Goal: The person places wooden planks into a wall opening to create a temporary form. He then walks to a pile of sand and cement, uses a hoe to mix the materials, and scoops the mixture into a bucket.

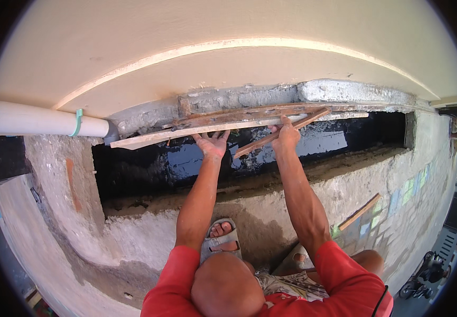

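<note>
A long, pale wooden board (154,136) lies along the far side of an open concrete drain. My left hand (211,145) reaches to its lower edge with fingers spread, the fingertips touching or just under the board. To the right, my right hand (287,136) is closed around a shorter reddish-brown wooden strip (260,142), which slants across the long board. Part of that strip is hidden by the hand. Behind the board runs a rough brown timber (249,113) along the base of the wall.
Dark water (186,161) fills the drain below my hands. A white pipe (43,119) with a green strap enters at the left. Another wooden strip (359,212) lies on the concrete at right. My sandalled foot (222,236) is near the drain's edge. A beige wall (249,68) rises beyond.
</note>
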Motion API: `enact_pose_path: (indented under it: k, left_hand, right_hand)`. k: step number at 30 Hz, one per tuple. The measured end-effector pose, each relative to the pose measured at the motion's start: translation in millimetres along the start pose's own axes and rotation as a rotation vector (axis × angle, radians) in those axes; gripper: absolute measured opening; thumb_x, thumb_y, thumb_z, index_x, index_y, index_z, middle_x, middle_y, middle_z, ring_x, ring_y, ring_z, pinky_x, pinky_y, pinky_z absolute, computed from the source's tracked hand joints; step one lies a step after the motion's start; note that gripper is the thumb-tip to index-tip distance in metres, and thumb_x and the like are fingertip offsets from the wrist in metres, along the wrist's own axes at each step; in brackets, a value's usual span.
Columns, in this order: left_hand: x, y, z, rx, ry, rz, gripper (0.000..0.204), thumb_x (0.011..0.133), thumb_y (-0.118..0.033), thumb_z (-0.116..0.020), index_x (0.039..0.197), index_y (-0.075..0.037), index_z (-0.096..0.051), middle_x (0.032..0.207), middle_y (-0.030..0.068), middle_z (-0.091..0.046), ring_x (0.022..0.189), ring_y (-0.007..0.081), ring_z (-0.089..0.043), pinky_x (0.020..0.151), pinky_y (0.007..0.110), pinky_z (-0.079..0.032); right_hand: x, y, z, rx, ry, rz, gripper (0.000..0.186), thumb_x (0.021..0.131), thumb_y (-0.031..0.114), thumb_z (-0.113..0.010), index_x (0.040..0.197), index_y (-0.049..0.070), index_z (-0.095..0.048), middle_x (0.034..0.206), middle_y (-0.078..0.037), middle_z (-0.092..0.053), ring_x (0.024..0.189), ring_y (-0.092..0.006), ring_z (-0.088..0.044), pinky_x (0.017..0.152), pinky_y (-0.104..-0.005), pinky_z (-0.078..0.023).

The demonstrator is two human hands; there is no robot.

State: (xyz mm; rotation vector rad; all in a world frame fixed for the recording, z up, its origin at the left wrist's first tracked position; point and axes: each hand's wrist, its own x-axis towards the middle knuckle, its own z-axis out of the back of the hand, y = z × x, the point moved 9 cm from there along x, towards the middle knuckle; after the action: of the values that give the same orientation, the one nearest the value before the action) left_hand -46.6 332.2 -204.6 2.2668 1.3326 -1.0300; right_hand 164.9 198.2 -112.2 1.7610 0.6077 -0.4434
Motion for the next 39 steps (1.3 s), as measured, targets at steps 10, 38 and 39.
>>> enact_pose_path:
  k: [10, 38, 39]
  left_hand:
    - [-24, 40, -59, -0.023, 0.21, 0.157, 0.078, 0.082, -0.061, -0.036, 0.14, -0.011, -0.02, 0.145, 0.0141, -0.018, 0.132, 0.0357, -0.019, 0.103, 0.059, -0.019]
    - [-19, 43, -73, -0.107, 0.143, 0.227, 0.083, 0.076, -0.072, -0.019, 0.14, -0.021, -0.023, 0.147, 0.009, -0.016, 0.134, 0.0352, -0.016, 0.101, 0.064, -0.017]
    - [-21, 44, -78, -0.115, 0.158, 0.231, 0.083, 0.076, -0.073, -0.019, 0.14, -0.021, -0.023, 0.147, 0.0089, -0.016, 0.134, 0.0352, -0.016, 0.101, 0.064, -0.017]
  right_hand:
    - [-24, 20, 18, -0.121, 0.127, 0.005, 0.038, 0.088, 0.03, -0.055, 0.11, 0.001, -0.042, 0.077, -0.013, -0.055, 0.046, -0.0162, -0.049, 0.038, -0.0252, -0.04]
    - [-47, -28, 76, -0.845, 0.476, -0.121, 0.021, 0.087, 0.023, -0.056, 0.077, 0.007, -0.047, 0.055, 0.002, -0.041, 0.039, -0.0062, -0.038, 0.033, -0.0219, -0.031]
    - [-51, -27, 74, -0.823, 0.479, -0.146, 0.021, 0.087, 0.024, -0.057, 0.078, 0.007, -0.048, 0.055, 0.002, -0.041, 0.039, -0.0063, -0.039, 0.033, -0.0219, -0.031]
